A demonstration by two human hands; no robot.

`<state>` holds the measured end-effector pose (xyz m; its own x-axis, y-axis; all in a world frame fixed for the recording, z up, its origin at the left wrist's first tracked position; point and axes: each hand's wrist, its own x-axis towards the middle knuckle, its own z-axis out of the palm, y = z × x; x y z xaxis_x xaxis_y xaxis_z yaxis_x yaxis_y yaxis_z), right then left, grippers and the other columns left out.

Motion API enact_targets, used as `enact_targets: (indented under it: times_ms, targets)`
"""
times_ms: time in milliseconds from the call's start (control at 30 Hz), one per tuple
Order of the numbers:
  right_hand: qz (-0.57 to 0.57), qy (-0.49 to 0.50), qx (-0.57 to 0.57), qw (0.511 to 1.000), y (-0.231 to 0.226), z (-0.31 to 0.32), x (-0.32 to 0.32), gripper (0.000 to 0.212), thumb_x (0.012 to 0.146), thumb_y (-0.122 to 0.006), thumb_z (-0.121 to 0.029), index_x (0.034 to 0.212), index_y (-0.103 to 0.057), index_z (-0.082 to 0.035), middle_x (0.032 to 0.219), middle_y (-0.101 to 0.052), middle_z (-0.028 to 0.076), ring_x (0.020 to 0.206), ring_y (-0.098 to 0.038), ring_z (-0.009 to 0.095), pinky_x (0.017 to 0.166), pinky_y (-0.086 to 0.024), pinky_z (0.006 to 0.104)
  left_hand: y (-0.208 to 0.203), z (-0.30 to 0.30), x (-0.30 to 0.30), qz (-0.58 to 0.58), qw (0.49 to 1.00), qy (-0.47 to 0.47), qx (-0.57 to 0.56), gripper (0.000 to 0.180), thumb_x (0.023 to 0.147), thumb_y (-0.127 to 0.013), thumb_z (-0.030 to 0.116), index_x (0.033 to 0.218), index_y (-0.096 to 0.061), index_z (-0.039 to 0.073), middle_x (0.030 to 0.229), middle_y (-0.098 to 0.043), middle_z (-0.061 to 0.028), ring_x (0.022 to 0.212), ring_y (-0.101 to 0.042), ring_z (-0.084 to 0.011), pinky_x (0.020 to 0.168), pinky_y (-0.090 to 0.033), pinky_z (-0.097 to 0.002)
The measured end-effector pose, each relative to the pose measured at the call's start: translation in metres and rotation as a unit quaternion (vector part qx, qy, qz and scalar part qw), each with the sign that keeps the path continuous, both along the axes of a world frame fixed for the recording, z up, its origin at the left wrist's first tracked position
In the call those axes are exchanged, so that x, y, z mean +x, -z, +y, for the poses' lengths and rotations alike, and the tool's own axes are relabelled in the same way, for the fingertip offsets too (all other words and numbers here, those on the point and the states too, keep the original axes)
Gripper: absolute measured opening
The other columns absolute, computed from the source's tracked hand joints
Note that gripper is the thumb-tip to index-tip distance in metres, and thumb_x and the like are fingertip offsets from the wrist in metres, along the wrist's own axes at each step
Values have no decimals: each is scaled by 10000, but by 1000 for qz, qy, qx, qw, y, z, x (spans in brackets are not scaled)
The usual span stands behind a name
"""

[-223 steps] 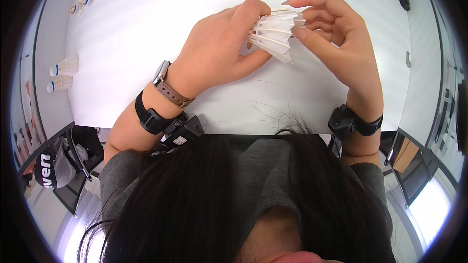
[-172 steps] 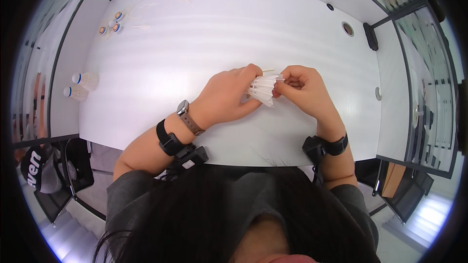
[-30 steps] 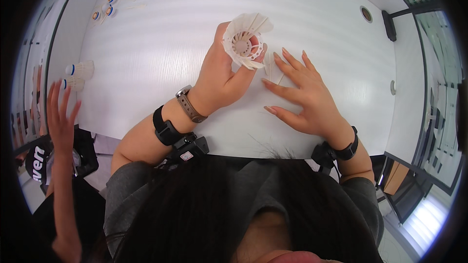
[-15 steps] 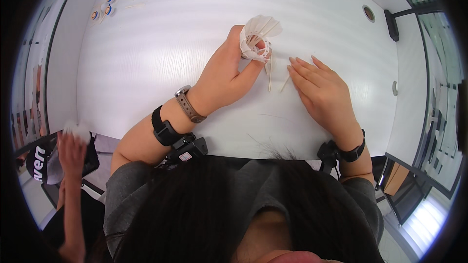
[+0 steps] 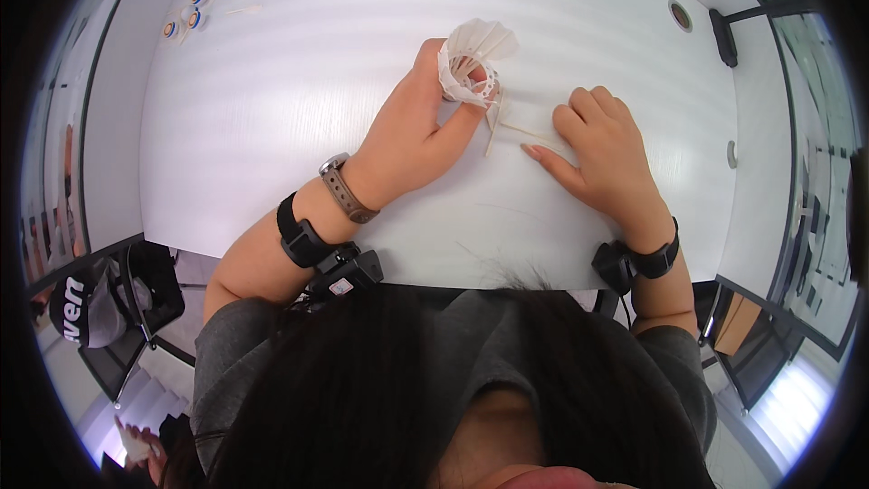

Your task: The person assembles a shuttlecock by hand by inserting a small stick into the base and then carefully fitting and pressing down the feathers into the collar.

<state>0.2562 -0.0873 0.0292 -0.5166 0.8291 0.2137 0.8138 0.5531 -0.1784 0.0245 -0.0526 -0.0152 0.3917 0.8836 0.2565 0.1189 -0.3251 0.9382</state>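
My left hand (image 5: 418,131) is closed around a white, see-through pleated cup (image 5: 463,95) with a fan-shaped flap standing up at its far side and a rim dotted with small holes. Several thin pale sticks show inside the cup. Below it, by my left fingertips, another thin stick (image 5: 491,140) points toward me. To the right, one pale stick (image 5: 525,131) lies on the table with its right end close to my right hand (image 5: 602,149). That hand rests with curled fingers and the thumb stretched apart from them.
Small round pieces with blue and orange rims (image 5: 194,20) lie at the far left, beside several loose thin sticks (image 5: 243,10). A round insert (image 5: 680,15) sits in the white table (image 5: 290,81) at the far right. Low panels (image 5: 161,14) border the sides.
My right hand has gone from flat, stretched fingers to curled ones, the thumb now apart. The stick beside it has turned more sideways. My left hand still holds the cup.
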Motion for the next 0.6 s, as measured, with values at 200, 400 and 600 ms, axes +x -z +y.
enact_targets:
  times_ms: [200,400,600]
  targets:
    - [-59,-22,47,997,12,5,1,189,835,-668,-219,776,-548,-85,773,-491,52,753,-489,228,644,-397,345,-3,3,-1,14,999,1,38,271,927,-552,117,1143,-437,1,1023,-634,-140,937,-634,-242,859,-487,-344]
    - [-61,-33,56,996,15,7,1,156,846,-651,-176,759,-551,-93,742,-487,36,744,-498,209,639,-407,336,-7,1,-1,15,999,-2,44,254,931,-558,126,1118,-444,-3,1007,-639,-137,928,-632,-232,848,-486,-340]
    - [-24,-20,48,998,20,7,3,191,839,-666,-210,763,-549,-80,704,-490,47,695,-498,221,606,-411,345,-5,1,-1,14,999,-7,52,253,934,-563,135,1107,-444,-6,994,-639,-135,917,-630,-229,841,-487,-338]
